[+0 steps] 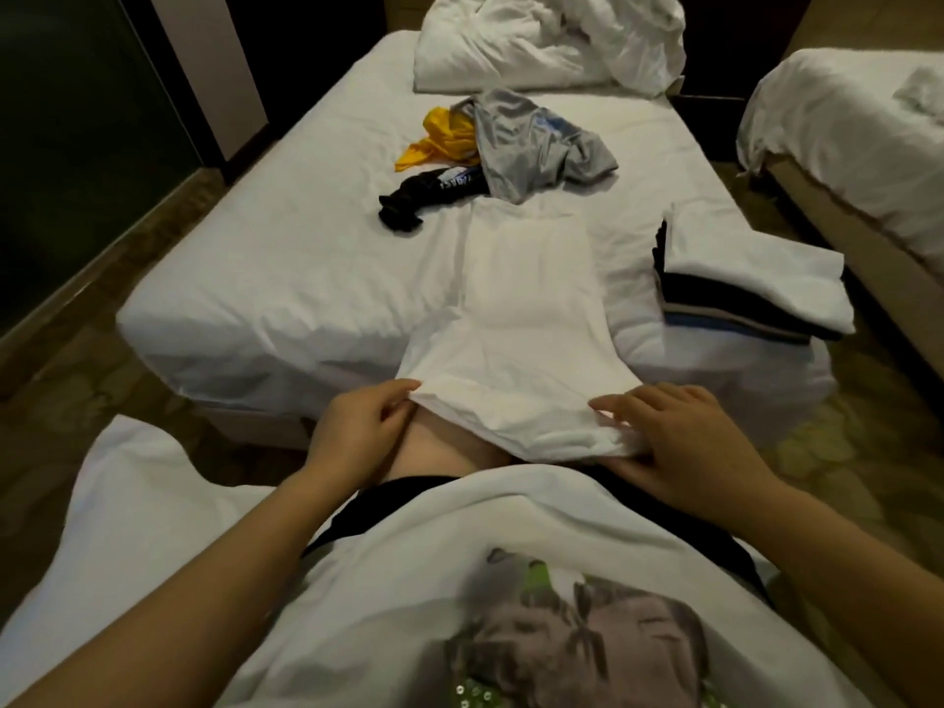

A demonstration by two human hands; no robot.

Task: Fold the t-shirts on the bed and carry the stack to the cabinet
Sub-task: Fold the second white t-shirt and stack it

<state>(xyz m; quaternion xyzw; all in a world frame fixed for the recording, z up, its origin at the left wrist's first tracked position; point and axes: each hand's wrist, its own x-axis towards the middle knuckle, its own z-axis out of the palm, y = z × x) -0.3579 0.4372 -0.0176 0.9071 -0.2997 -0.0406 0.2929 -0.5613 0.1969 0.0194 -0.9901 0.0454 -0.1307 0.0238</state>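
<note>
White t-shirt lay lengthwise on bed, sides folded in, near hem hanging over the foot edge. Left grip pinched the hem's left corner between thumb and fingers. Right grip held the right corner, fingers on top, thumb beneath. Folded stack sat on the bed's near right corner. Grey shirt, yellow shirt and black shirt were heaped mid-bed; crumpled duvet beyond them.

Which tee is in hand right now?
The white t-shirt spread at the near edge of the bed; the left hand and right hand hold its near end. The grey shirt, yellow shirt and black shirt lie crumpled farther back.
</note>
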